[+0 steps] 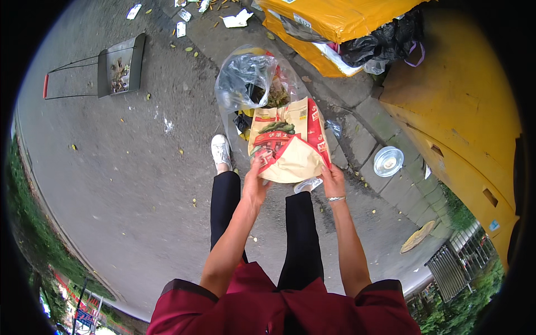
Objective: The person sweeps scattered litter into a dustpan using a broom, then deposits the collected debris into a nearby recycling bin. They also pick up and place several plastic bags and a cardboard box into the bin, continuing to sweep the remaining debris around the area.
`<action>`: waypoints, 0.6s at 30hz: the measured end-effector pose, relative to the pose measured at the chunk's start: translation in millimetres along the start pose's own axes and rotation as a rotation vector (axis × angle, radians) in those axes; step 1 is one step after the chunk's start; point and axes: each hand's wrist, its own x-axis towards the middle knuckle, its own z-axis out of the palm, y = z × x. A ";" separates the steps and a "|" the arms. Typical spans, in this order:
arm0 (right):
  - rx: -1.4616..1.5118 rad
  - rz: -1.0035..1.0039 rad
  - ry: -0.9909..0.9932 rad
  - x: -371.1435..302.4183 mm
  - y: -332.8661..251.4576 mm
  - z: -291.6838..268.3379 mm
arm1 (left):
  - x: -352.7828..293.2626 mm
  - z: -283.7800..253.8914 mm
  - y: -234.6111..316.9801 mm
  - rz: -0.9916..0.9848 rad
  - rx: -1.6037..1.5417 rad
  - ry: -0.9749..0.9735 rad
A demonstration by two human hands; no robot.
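A folded paper bag (287, 146), tan with red and green printing, is held out in front of me by both hands. My left hand (255, 180) grips its lower left corner. My right hand (333, 180), with a bracelet at the wrist, grips the lower right edge together with a bit of clear plastic. Just beyond the paper bag, a clear plastic bag (249, 81) stands open on the pavement with dark rubbish and leaves inside. My legs in black trousers and one white shoe (221, 150) show below.
A metal dustpan (120, 66) with a long wire handle lies on the asphalt at upper left. Yellow bins (463, 106) with a black rubbish bag (388, 42) stand at right. A clear plastic lid (388, 161) lies on the kerb stones. Paper scraps (237, 19) litter the far ground.
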 end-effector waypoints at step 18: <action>-0.706 -0.551 -0.171 18.1 -44.9 104.9 | 29.8 20.7 105.9 0.568 1.448 -0.067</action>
